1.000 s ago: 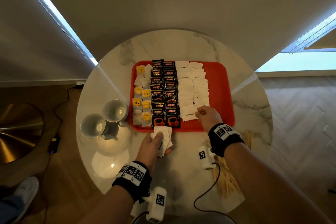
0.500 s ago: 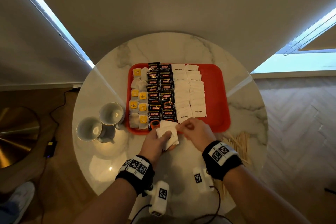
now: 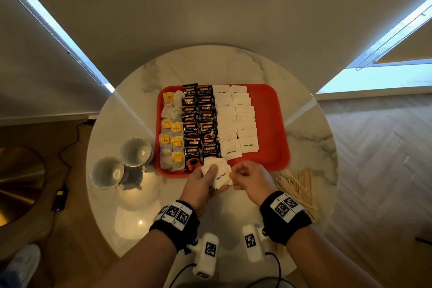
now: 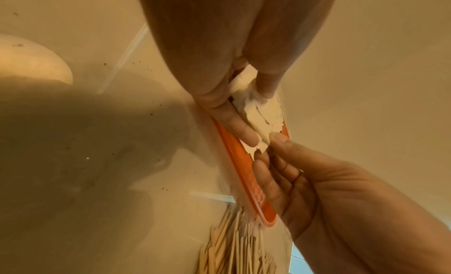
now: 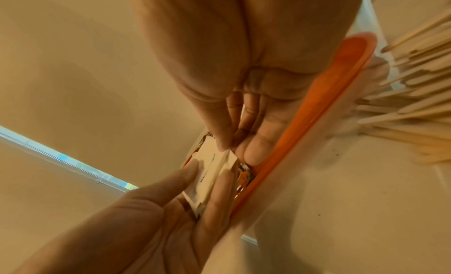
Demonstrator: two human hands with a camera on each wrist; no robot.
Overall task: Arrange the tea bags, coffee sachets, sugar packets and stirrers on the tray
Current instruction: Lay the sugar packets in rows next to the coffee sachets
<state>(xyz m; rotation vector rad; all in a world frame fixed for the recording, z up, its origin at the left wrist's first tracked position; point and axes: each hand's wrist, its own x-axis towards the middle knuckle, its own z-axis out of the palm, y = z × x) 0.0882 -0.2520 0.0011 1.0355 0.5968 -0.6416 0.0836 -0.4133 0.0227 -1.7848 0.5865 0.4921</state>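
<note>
From above, the red tray [image 3: 268, 124] is sitting on the round counter [image 3: 210, 68] and is already filling up: tea bags [image 3: 171, 134] are lying in two columns at its left, coffee sachets [image 3: 199, 124] in two columns beside them, and sugar packets [image 3: 236, 121] in two overlapping columns next to those. The right part of the tray is showing bare red. The stirrers [image 3: 298, 186] are lying in a loose heap on the counter, just off the tray's near right corner, so I judge that part is not yet begun. Two cups [image 3: 121, 161] are standing left of the tray. The left hand [image 3: 198, 184] is gripping a small stack of packets [image 3: 217, 172] over the tray's near edge, and the right hand [image 3: 250, 177] is pinching at the stack's right corner.

At the left wrist, the left fingers [image 4: 234, 121] are curling under the stack [image 4: 261, 116], thumb clamped on top, while the right hand [image 4: 317, 185] is closing thumb and fingertip on its end.

At the right wrist, the right fingers [image 5: 253, 150] are pinched on one packet's corner [image 5: 228, 158], and the left hand [image 5: 156, 220] is holding the rest. It looks as if a few sugar packets are still to be laid, then all the stirrers.
</note>
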